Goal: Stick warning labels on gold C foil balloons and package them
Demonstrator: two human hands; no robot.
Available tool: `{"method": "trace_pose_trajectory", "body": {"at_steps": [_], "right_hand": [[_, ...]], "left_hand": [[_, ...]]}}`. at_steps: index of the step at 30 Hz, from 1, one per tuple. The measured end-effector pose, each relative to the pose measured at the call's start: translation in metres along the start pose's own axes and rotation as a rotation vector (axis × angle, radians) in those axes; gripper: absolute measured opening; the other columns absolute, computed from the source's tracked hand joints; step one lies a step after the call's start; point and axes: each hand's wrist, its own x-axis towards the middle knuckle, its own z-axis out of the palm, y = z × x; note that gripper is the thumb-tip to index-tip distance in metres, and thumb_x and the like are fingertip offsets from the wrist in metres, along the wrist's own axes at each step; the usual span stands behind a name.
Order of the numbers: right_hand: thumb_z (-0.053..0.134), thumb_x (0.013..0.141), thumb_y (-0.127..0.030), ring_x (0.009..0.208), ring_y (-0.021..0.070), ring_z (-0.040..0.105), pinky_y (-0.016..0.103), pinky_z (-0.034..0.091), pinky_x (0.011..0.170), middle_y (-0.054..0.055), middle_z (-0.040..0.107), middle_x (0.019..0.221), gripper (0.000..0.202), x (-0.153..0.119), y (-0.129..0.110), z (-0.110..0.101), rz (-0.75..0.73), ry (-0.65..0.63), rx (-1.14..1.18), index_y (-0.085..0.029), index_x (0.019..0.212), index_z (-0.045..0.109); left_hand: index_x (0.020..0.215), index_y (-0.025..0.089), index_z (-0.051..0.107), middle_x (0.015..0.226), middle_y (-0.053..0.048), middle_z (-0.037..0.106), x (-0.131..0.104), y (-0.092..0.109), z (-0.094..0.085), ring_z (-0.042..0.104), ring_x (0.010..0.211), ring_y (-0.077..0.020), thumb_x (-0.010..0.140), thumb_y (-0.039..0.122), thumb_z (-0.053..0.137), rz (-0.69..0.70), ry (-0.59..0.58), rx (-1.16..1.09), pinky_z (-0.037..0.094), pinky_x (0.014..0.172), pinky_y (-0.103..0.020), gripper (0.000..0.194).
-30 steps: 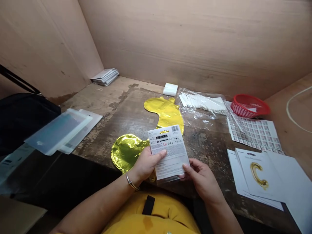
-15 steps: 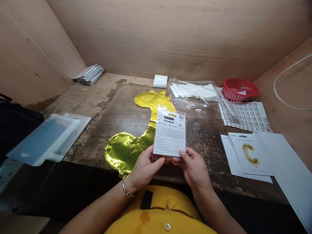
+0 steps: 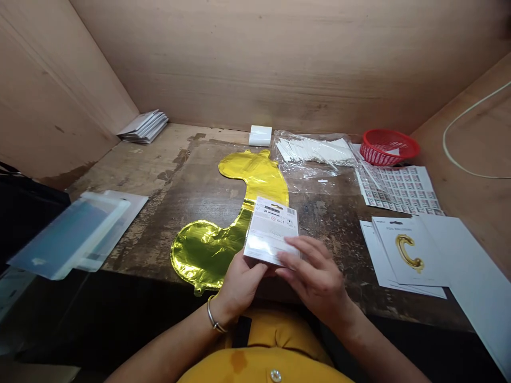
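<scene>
A printed white package (image 3: pixel 271 231) in clear film, with a hanging hole at its top, is tilted above the table's front edge. My left hand (image 3: pixel 241 282) grips its lower left corner, the thumb along the bottom edge. My right hand (image 3: pixel 315 271) is at its lower right, fingers spread over the face near the bottom; whether it pinches the package I cannot make out. Beneath and behind lies a gold foil balloon (image 3: pixel 203 250), flat on the worn brown table (image 3: pixel 159 213), partly covered by the package.
Clear plastic sleeves (image 3: pixel 67 234) lie at the left, folded papers (image 3: pixel 146 126) at the back left. Farther back are a white card (image 3: pixel 260 135), a bag of white sticks (image 3: pixel 315 150) and a red basket (image 3: pixel 389 146). At the right are a sticker sheet (image 3: pixel 403 189) and cards (image 3: pixel 411 252) picturing a gold C.
The package has tilted back and moved slightly left and down. My right hand has shifted its thumb off the front, and its fingers now lie over the package's lower right.
</scene>
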Motion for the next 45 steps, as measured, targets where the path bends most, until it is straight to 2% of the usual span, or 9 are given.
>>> {"method": "trace_pose_trajectory", "body": {"at_steps": [2, 6, 14, 20, 32, 34, 38, 42, 45], "right_hand": [[0.067, 0.082, -0.016, 0.101, 0.0224, 0.063, 0.039, 0.055, 0.090, 0.006, 0.072, 0.109, 0.026, 0.004, 0.000, 0.001, -0.172, -0.028, -0.046, -0.024, 0.107, 0.070], [0.062, 0.084, -0.009, 0.087, 0.0203, 0.067, 0.036, 0.058, 0.080, 0.007, 0.075, 0.097, 0.018, 0.012, -0.001, 0.012, -0.252, 0.046, -0.121, -0.018, 0.097, 0.069], [0.062, 0.084, -0.009, 0.083, 0.0210, 0.066, 0.036, 0.056, 0.077, 0.010, 0.075, 0.095, 0.011, 0.015, -0.009, 0.013, -0.266, 0.067, -0.145, -0.015, 0.092, 0.067], [0.059, 0.086, -0.008, 0.082, 0.0194, 0.065, 0.034, 0.055, 0.077, 0.009, 0.073, 0.091, 0.011, 0.019, -0.007, 0.021, -0.201, 0.072, -0.122, -0.015, 0.090, 0.066], [0.058, 0.087, -0.013, 0.084, 0.0180, 0.063, 0.035, 0.051, 0.081, 0.005, 0.073, 0.089, 0.012, 0.031, -0.014, 0.018, -0.127, 0.078, -0.118, -0.019, 0.079, 0.062], [0.062, 0.087, -0.023, 0.099, 0.0218, 0.061, 0.039, 0.051, 0.089, 0.009, 0.070, 0.106, 0.003, 0.033, -0.012, 0.017, -0.040, 0.083, -0.078, -0.020, 0.086, 0.064], [0.063, 0.082, -0.052, 0.119, 0.0293, 0.053, 0.048, 0.049, 0.097, 0.018, 0.043, 0.143, 0.059, 0.036, -0.003, 0.011, 0.356, 0.096, 0.147, -0.019, 0.129, 0.049], [0.053, 0.083, -0.060, 0.064, 0.0172, 0.064, 0.035, 0.056, 0.059, 0.009, 0.067, 0.092, 0.054, 0.044, 0.006, 0.018, 0.826, -0.130, 0.703, -0.016, 0.114, 0.050], [0.067, 0.069, -0.057, 0.047, 0.0121, 0.054, 0.027, 0.050, 0.045, -0.004, 0.057, 0.060, 0.046, 0.052, 0.011, 0.026, 0.961, -0.232, 0.964, -0.019, 0.089, 0.051]], "left_hand": [[0.103, 0.017, 0.069, 0.106, -0.007, 0.071, -0.001, -0.001, 0.000, 0.066, 0.094, -0.0201, 0.079, 0.023, 0.069, 0.005, -0.015, 0.003, 0.055, 0.083, -0.029, 0.025], [0.100, 0.013, 0.067, 0.097, -0.008, 0.072, -0.002, -0.005, -0.001, 0.065, 0.075, -0.0136, 0.078, 0.029, 0.072, -0.006, -0.014, -0.010, 0.056, 0.072, -0.025, 0.028], [0.102, 0.014, 0.067, 0.111, -0.010, 0.069, 0.001, -0.002, 0.000, 0.065, 0.100, -0.0191, 0.080, 0.031, 0.070, 0.027, -0.086, -0.033, 0.051, 0.095, -0.033, 0.028], [0.101, 0.012, 0.065, 0.100, -0.011, 0.071, 0.003, -0.001, 0.000, 0.068, 0.081, -0.0181, 0.074, 0.038, 0.076, -0.038, 0.020, -0.018, 0.057, 0.074, -0.030, 0.039], [0.096, 0.011, 0.067, 0.093, -0.009, 0.072, 0.001, 0.000, -0.008, 0.068, 0.082, -0.0170, 0.076, 0.034, 0.076, -0.037, 0.039, -0.060, 0.057, 0.077, -0.027, 0.031], [0.101, 0.013, 0.066, 0.097, -0.009, 0.072, 0.002, 0.002, -0.010, 0.069, 0.085, -0.0180, 0.076, 0.032, 0.076, -0.062, 0.027, -0.130, 0.057, 0.080, -0.028, 0.033], [0.097, 0.015, 0.068, 0.090, -0.004, 0.072, 0.001, 0.006, -0.019, 0.069, 0.077, -0.0146, 0.072, 0.033, 0.080, -0.017, 0.136, -0.142, 0.058, 0.076, -0.025, 0.033], [0.089, 0.014, 0.068, 0.081, -0.002, 0.072, 0.000, 0.005, -0.024, 0.068, 0.068, -0.0126, 0.068, 0.035, 0.082, 0.019, 0.209, -0.085, 0.058, 0.068, -0.021, 0.033], [0.096, 0.013, 0.067, 0.092, -0.007, 0.073, -0.005, 0.011, -0.029, 0.070, 0.076, -0.0167, 0.071, 0.039, 0.079, -0.016, 0.176, -0.028, 0.059, 0.074, -0.026, 0.038]]}}
